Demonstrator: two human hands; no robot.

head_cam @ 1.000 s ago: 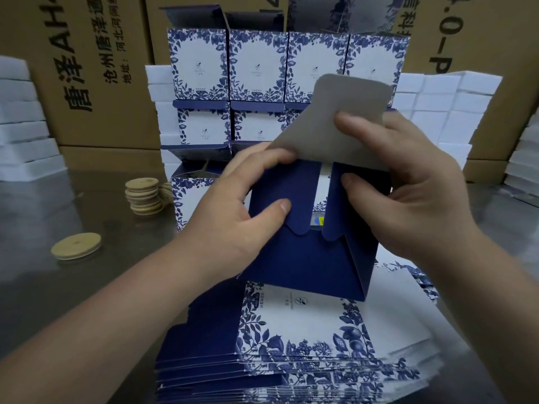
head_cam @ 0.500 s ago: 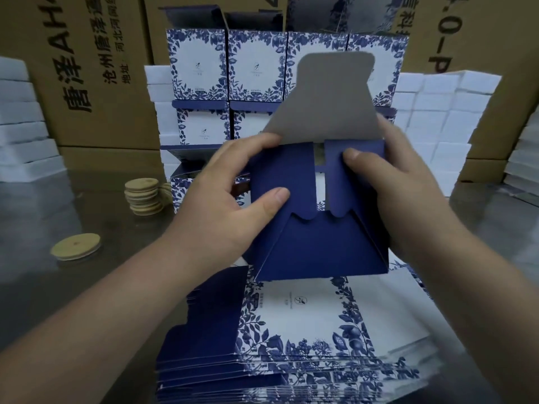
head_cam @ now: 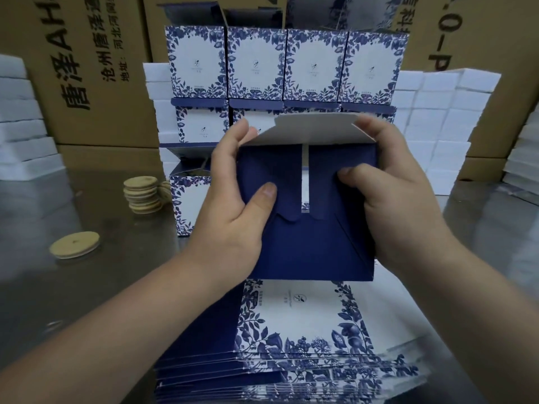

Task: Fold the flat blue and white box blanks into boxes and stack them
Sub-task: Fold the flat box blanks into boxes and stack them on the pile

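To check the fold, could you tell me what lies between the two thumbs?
Between left hand and right hand, a narrow pale slit parts the box's blue flaps, in the head view.

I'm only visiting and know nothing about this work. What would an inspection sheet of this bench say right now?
Surface: shiny metal table, partly covered.
Job's things: half-folded box held upright, its grey flap partly folded down; pile of flat blanks below it; finished boxes stacked behind.
Clutter: stack of wooden discs and one loose disc on the left.
Hands: left hand and right hand both grip the box, thumbs on its blue flaps.
Cables: nothing seen.
Surroundings: brown cartons at the back; white packs piled on both sides.
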